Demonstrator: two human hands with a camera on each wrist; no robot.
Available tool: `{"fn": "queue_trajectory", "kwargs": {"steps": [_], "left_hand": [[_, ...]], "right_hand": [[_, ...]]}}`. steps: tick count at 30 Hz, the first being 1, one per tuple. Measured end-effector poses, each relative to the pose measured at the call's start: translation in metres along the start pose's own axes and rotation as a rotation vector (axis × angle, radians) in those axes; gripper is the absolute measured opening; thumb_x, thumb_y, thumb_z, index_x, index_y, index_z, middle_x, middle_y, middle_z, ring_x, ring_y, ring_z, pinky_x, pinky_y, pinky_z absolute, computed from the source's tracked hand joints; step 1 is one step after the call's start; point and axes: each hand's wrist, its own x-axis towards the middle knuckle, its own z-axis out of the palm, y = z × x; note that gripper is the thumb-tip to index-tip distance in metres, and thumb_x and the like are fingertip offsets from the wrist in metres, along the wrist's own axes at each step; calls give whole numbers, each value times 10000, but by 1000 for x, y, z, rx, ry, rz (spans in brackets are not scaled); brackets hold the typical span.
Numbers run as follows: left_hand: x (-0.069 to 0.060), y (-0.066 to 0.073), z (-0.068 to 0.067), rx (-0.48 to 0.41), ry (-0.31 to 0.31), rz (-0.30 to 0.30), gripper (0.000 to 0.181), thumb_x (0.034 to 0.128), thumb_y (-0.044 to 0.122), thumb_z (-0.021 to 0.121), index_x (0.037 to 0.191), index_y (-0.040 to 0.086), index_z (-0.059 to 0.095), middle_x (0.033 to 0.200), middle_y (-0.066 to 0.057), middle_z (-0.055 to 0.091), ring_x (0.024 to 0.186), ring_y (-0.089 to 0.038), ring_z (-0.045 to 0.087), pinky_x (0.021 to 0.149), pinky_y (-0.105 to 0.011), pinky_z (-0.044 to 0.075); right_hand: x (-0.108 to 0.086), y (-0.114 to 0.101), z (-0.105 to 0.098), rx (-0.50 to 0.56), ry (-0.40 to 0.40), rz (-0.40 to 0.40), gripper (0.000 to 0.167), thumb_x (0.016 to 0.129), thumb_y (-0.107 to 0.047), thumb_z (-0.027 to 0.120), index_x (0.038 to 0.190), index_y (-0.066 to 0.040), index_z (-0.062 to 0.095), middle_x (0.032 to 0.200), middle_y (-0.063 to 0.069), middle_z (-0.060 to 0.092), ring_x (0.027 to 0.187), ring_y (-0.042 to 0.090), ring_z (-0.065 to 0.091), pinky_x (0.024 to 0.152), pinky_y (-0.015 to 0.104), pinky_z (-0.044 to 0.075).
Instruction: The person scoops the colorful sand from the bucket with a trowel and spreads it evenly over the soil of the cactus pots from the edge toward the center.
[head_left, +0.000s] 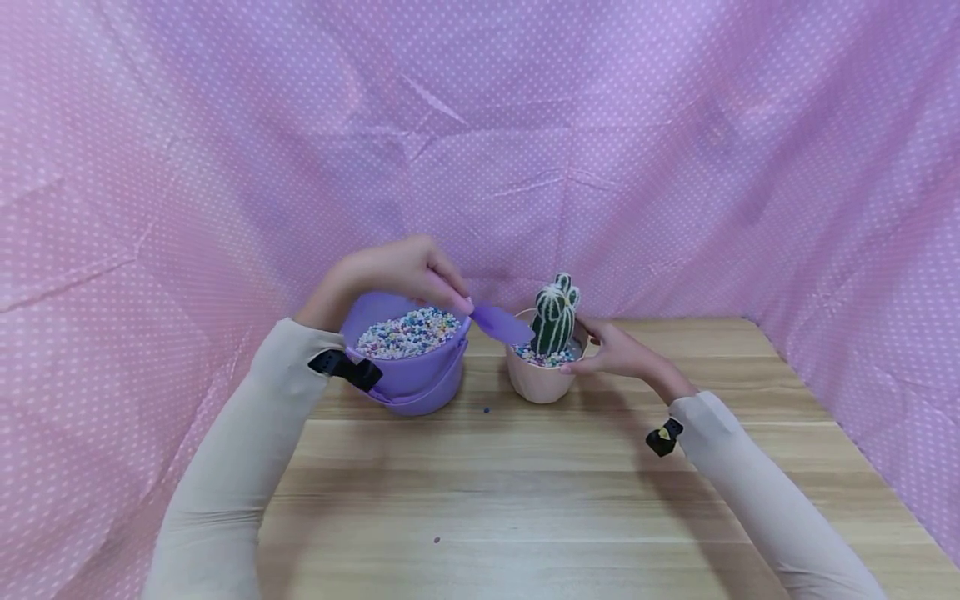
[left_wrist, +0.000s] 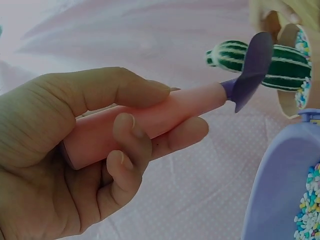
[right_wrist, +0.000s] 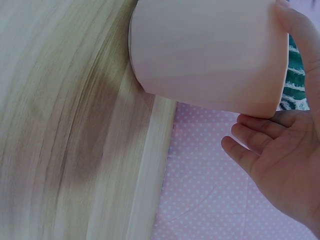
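In the left wrist view, my left hand (left_wrist: 95,135) grips the pink handle of a small shovel (left_wrist: 192,103). Its purple blade (head_left: 504,325) tilts down over the near left rim of a pale pink flowerpot (head_left: 540,385). A green cactus with white stripes (head_left: 552,325) stands in the pot among colourful beads (head_left: 543,360). My right hand (head_left: 621,350) holds the pot by its right side, thumb at the front rim and fingers around the back. Below the left hand is a purple bucket (head_left: 420,390) full of multicoloured beads (head_left: 408,333).
A wooden table (head_left: 510,483) carries everything. One dark bead (head_left: 487,410) lies in front of the pot and a reddish bead (head_left: 437,540) nearer the front. Pink dotted cloth (head_left: 480,167) hangs behind and at both sides.
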Motion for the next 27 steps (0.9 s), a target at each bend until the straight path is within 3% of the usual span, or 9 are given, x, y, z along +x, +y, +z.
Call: {"fn": "queue_trajectory", "kwargs": {"steps": [6, 12, 15, 19, 23, 27], "left_hand": [[-28, -18, -4, -108, 167, -5, 247, 916, 336, 774, 1141, 235, 794, 1043, 22, 773, 648, -184, 595, 601, -302, 517], [-56, -38, 7, -284, 431, -63, 287, 910, 385, 773, 1170, 264, 780, 1170, 71, 764, 837, -163, 669, 716, -281, 560], [-71, -50, 15, -350, 545, -38, 316, 928, 374, 755, 1209, 228, 765, 1223, 57, 747, 839, -133, 661, 710, -246, 552], [-89, -60, 29, -421, 689, -43, 368, 936, 358, 749, 1249, 166, 742, 1167, 34, 766, 781, -89, 634, 682, -231, 541], [-101, -70, 41, -504, 843, -85, 402, 919, 351, 770, 1250, 126, 737, 1027, 86, 786, 789, -60, 662, 673, -222, 553], [-106, -84, 50, -579, 988, -36, 380, 911, 253, 788, 1214, 29, 736, 875, 97, 777, 676, -83, 619, 619, -198, 521]], "right_hand": [[1, -2, -3, 1, -2, 6, 1035, 807, -246, 878, 1598, -10, 253, 1606, 219, 376, 1468, 400, 386, 1192, 606, 302], [-1, -4, -3, 19, -11, 6, 1066, 799, -241, 885, 1600, 7, 227, 1616, 247, 339, 1483, 436, 342, 1205, 601, 272], [-2, -9, -6, 23, -10, 18, 1109, 806, -239, 881, 1612, 9, 160, 1633, 270, 281, 1503, 457, 290, 1211, 616, 245], [-5, -27, -19, 16, 34, 56, 1127, 836, -232, 851, 1618, 14, 77, 1648, 292, 208, 1513, 497, 227, 1206, 639, 234], [-5, -54, -37, -6, 105, 68, 1104, 864, -263, 818, 1632, -38, 57, 1680, 240, 161, 1533, 475, 190, 1228, 609, 214], [5, -84, -51, -47, 161, 10, 1056, 871, -289, 810, 1643, -113, 112, 1698, 163, 170, 1542, 444, 201, 1238, 596, 208]]}}
